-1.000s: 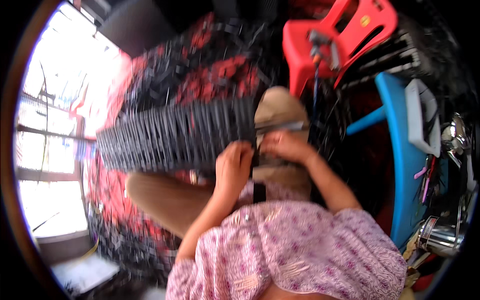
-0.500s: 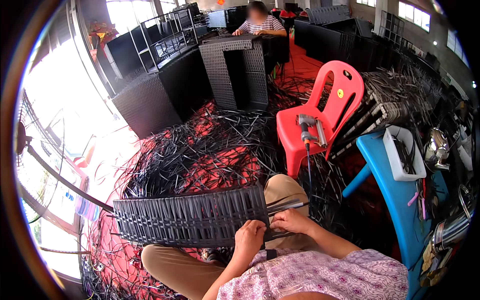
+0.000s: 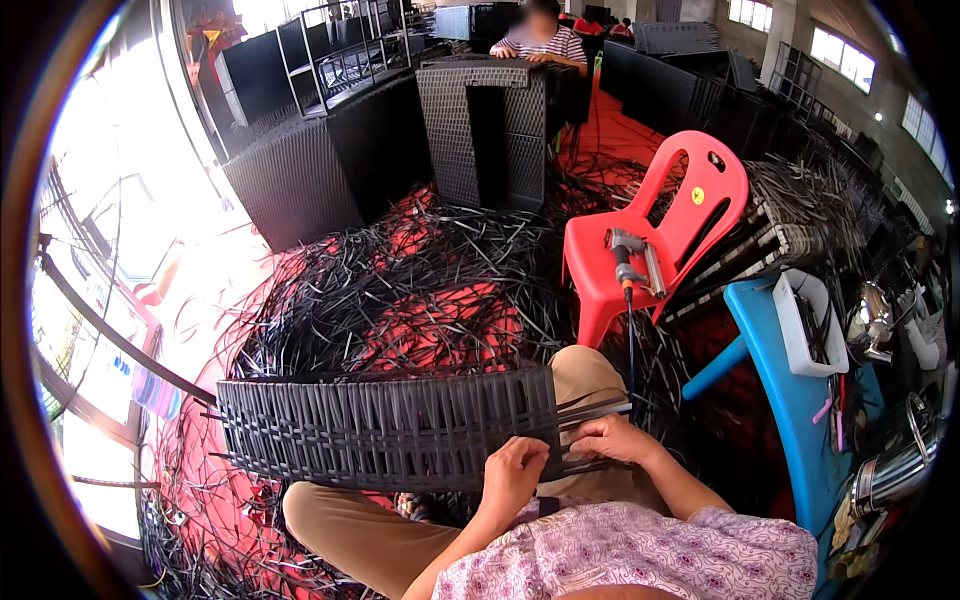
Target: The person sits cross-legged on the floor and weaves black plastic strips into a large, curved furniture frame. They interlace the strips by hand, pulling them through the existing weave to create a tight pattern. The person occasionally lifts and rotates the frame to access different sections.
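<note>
A curved panel woven from black flat strips (image 3: 385, 430) lies across my lap, its right end at my knee. My left hand (image 3: 513, 474) rests at the panel's near right corner, fingers curled and pinched together; what is between them is hidden. Just right of that end is my right hand (image 3: 616, 440), with thumb and fingers closed on a thin black strip (image 3: 583, 466) that comes out of the weave. Further strip ends (image 3: 596, 409) stick out beyond the panel above my right hand.
Loose black strips (image 3: 400, 270) cover the red floor. A red plastic chair (image 3: 600, 258) holds a nail gun (image 3: 632, 262) with a hose. At right, a blue stool (image 3: 775, 370) carries a white bin (image 3: 808, 325). Large woven pieces (image 3: 290, 185) stand ahead; a person (image 3: 545, 45) works behind them.
The whole view has shifted slightly. Both hands stay by the panel's right end, and the gap between their fingertips looks a little wider.
</note>
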A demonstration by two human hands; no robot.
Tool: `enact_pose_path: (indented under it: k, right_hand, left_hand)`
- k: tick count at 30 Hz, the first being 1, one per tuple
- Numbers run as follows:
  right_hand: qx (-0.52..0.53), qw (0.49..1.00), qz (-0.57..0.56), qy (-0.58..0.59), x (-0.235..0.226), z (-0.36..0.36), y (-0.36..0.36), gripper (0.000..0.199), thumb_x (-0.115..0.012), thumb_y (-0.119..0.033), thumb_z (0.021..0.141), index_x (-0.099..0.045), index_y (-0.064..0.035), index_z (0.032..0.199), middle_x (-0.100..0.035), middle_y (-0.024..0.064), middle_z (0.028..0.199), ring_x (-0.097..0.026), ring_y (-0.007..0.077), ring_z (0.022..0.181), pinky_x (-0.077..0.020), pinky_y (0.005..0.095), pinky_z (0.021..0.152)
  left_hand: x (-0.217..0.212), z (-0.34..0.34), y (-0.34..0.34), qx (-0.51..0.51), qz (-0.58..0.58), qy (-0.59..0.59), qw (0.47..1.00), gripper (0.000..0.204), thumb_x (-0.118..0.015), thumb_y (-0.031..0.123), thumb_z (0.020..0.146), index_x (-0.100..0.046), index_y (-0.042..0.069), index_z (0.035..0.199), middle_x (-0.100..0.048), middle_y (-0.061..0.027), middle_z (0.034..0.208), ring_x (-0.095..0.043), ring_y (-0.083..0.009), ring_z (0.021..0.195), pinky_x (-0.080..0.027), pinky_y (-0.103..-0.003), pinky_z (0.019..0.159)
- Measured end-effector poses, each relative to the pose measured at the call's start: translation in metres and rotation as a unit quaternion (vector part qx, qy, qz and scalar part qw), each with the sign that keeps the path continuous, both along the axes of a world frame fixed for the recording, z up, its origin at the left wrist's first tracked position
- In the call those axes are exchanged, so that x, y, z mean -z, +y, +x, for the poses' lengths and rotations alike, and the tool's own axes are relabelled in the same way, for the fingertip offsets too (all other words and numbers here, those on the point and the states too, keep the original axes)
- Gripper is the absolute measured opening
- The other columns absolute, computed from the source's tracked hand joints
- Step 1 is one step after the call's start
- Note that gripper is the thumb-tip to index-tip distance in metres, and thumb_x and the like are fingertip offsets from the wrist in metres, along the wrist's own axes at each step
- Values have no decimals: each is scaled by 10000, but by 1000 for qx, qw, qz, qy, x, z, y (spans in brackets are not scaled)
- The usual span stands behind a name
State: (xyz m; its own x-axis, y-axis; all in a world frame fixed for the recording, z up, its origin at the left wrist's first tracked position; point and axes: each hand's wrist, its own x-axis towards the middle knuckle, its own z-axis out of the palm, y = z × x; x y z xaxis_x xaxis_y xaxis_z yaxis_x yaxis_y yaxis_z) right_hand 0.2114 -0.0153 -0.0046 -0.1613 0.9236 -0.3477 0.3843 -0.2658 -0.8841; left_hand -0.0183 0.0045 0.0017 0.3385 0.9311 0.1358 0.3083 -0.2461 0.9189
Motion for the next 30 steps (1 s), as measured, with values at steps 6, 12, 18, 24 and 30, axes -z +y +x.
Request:
enact_pose_path:
  k: [6, 12, 18, 24, 30]
  right_hand:
    - [25, 999, -34, 8, -1, 2, -1, 205, -716, -221, 907, -731, -26, 845, -633, -13, 685, -551, 58, 624, -450, 252, 568]
    - [29, 997, -46, 45, -8, -9, 3, 190, -723, -215, 899, -743, -29, 873, -629, -13, 681, -544, 63, 609, -447, 253, 569]
    - [23, 997, -48, 63, 4, -12, 5, 171, -721, -183, 898, -747, -14, 897, -631, -19, 696, -546, 60, 619, -450, 247, 573]
    - [37, 996, -36, 78, 11, -13, 3, 140, -716, -145, 895, -740, -9, 878, -616, -27, 691, -534, 52, 619, -438, 240, 566]
    - [28, 996, -37, 76, 4, -14, 2, 129, -711, -134, 896, -730, -16, 847, -597, -38, 673, -518, 45, 607, -437, 238, 563]
  left_hand:
    - [3, -7, 2, 23, -37, -31, 999, 124, -702, 15, 832, -719, 17, 955, -692, -116, 880, -707, -217, 777, -549, -300, 695]
    - [6, -13, 3, 29, -29, -65, 997, 106, -696, 16, 843, -703, 15, 948, -657, -84, 838, -660, -160, 705, -519, -277, 648]
    - [8, -15, 2, 18, -5, -96, 995, 104, -682, 7, 852, -686, 17, 955, -604, -58, 796, -575, -113, 618, -465, -255, 581]
    - [8, -15, 1, 21, 24, -89, 995, 103, -666, -6, 858, -678, 12, 958, -590, -58, 790, -544, -112, 586, -445, -260, 555]
    - [4, -15, 0, 23, 31, -89, 995, 103, -663, -11, 855, -673, 12, 955, -593, -62, 800, -553, -117, 593, -454, -259, 563]
